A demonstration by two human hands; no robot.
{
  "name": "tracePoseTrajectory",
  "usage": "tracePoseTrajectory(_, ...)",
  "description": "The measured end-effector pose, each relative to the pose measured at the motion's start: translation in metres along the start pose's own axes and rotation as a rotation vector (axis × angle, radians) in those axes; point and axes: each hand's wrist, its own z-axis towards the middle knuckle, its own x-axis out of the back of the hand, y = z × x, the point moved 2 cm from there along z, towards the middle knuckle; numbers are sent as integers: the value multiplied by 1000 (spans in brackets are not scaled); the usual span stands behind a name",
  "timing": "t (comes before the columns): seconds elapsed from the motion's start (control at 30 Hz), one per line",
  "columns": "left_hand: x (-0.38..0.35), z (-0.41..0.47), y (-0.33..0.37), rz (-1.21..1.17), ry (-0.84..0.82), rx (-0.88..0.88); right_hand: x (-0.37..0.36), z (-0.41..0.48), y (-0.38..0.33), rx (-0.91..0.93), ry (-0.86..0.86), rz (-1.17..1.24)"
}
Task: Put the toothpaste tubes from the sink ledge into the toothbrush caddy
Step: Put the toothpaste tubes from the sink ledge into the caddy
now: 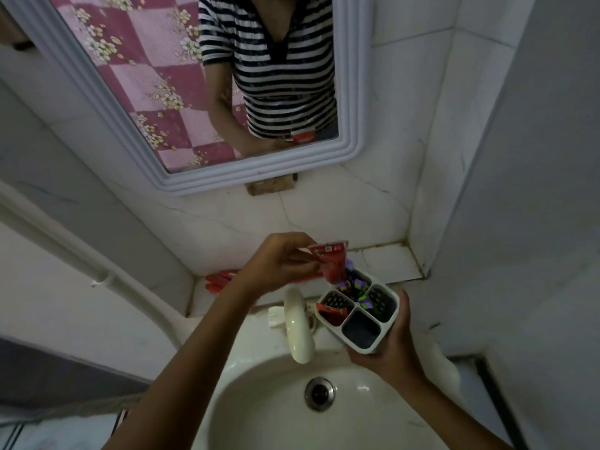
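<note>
My right hand [393,349] grips a white toothbrush caddy [388,316] with four compartments, held above the basin's right rim. My left hand [279,264] pinches the flat end of a red toothpaste tube [332,263], which hangs nozzle-down with its lower end entering the far compartment. Purple items fill that far compartment. Another red tube [331,312] lies in the left compartment. More red tubes [219,282] rest on the tiled ledge behind my left wrist, partly hidden.
A white faucet [298,326] sticks out over the sink basin [259,404] with its metal drain [319,393]. A framed mirror [350,151] hangs above the ledge. Tiled walls close in on the right.
</note>
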Motion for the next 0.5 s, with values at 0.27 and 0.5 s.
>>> tracePoseTrajectory(0.27,3,2,8,-81,-51,1,4,0,-1,2,2,-15)
tracePoseTrajectory(0.5,5,-10,10,-51,-35,14,8,1,-2,-26,10,-4)
